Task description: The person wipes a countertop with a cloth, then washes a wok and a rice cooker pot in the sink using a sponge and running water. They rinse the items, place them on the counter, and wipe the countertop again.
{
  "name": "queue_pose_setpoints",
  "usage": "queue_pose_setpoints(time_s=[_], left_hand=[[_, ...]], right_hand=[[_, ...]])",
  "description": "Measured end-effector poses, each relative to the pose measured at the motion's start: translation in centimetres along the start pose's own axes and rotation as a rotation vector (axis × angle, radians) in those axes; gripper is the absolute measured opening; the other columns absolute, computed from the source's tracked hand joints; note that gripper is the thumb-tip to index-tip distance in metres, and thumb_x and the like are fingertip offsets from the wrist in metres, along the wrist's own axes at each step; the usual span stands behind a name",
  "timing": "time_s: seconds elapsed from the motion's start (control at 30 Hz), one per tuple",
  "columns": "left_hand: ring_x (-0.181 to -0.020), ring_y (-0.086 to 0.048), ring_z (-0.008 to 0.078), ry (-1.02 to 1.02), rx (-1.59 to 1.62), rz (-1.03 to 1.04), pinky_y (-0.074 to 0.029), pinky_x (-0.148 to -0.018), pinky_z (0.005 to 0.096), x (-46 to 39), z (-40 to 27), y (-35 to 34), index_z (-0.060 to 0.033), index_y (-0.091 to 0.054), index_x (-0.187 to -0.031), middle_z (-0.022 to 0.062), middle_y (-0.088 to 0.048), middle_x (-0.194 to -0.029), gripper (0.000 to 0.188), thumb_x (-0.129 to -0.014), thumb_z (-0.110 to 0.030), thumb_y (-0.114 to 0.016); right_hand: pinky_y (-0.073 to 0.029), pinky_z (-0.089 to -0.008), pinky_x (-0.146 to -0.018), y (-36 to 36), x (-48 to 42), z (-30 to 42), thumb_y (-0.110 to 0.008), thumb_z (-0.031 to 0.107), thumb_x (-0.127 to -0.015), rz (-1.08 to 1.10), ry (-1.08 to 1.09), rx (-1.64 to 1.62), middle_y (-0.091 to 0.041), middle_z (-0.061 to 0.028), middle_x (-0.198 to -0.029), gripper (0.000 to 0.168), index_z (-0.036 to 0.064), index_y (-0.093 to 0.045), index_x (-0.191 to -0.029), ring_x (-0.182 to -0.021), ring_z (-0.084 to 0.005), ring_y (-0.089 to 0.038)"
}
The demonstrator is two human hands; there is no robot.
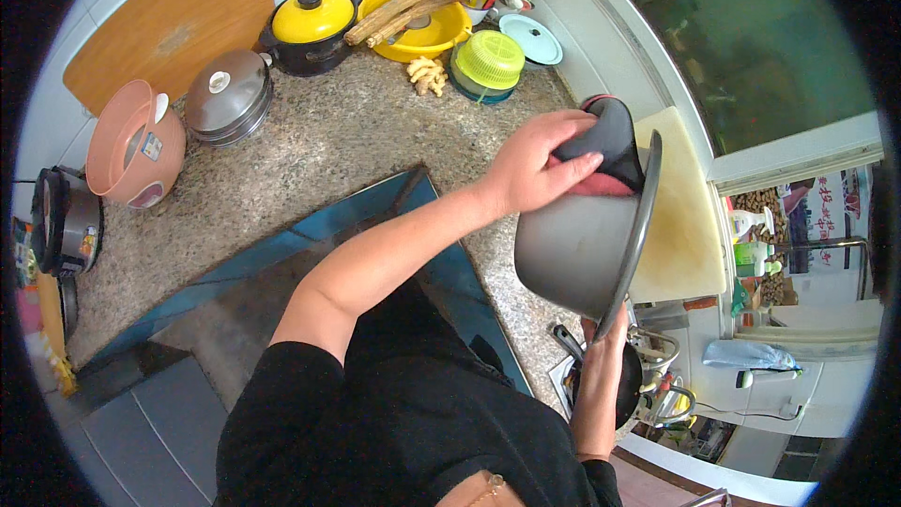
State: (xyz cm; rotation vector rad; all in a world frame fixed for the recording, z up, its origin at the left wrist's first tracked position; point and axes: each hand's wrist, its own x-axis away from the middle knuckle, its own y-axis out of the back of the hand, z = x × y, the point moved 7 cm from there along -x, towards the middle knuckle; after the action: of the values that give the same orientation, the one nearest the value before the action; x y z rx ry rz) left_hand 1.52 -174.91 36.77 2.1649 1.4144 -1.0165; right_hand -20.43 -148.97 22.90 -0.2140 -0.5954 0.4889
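Observation:
A grey metal inner pot (574, 246) with a wide flat rim is tilted on its side in front of me, its mouth turned to the right. My left hand (545, 162) grips a folded black and red cloth (609, 137) against the pot's upper outer wall, near the rim. Under the pot's lower edge, my right hand (614, 324) holds the rim; most of its fingers are hidden behind the metal. The inside of the pot is out of sight.
A pale cutting board (679, 225) lies behind the pot. Along the granite counter (338, 127) stand a yellow-lidded pot (313, 17), a yellow basin (450, 35), ginger (426, 75), a green strainer basket (493, 60), a steel lidded pot (229, 95) and a pink basket (137, 148).

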Motion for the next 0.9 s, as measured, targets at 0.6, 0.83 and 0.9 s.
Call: queue_pose_setpoints(time_s=[0.6, 0.83, 0.9], left_hand=[[-0.114, -0.060, 0.0322, 0.109, 0.145, -0.130, -0.042, -0.104, 0.0419, 4.7, -5.5, 2.8, -0.0021, -0.061, -0.126, 0.0178, -0.061, -0.125, 0.045, -0.090, -0.029, -0.066], [-0.100, -0.065, 0.0167, 0.712, 1.196, 0.058, -0.053, -0.087, 0.0323, 1.1, 2.6, -1.8, -0.0012, -0.060, -0.124, 0.0085, -0.067, -0.114, 0.040, -0.101, -0.033, -0.052], [-0.102, -0.065, 0.0172, 0.667, 1.242, 0.027, -0.053, -0.089, 0.0328, 3.8, 6.4, -4.2, -0.0022, -0.059, -0.125, 0.0088, -0.067, -0.114, 0.041, -0.102, -0.034, -0.049]], right_hand=[[-0.054, -0.0382, -0.089, 2.7, -1.6, 4.1, -0.057, 0.020, -0.096, 0.216, 0.077, 0.289, -0.065, -0.0122, -0.119, 0.039, 0.002, -0.055, -0.130, -0.103, -0.0250, -0.065], [-0.053, -0.0403, -0.091, 0.2, 1.0, 4.0, -0.058, 0.026, -0.097, 0.356, 0.085, 0.364, -0.065, -0.0124, -0.120, 0.042, 0.002, -0.054, -0.131, -0.105, -0.0262, -0.064], [-0.052, -0.0413, -0.093, -2.0, 1.2, 3.5, -0.059, 0.030, -0.096, 0.387, 0.121, 0.280, -0.065, -0.0124, -0.121, 0.044, 0.003, -0.055, -0.131, -0.107, -0.0270, -0.063]])
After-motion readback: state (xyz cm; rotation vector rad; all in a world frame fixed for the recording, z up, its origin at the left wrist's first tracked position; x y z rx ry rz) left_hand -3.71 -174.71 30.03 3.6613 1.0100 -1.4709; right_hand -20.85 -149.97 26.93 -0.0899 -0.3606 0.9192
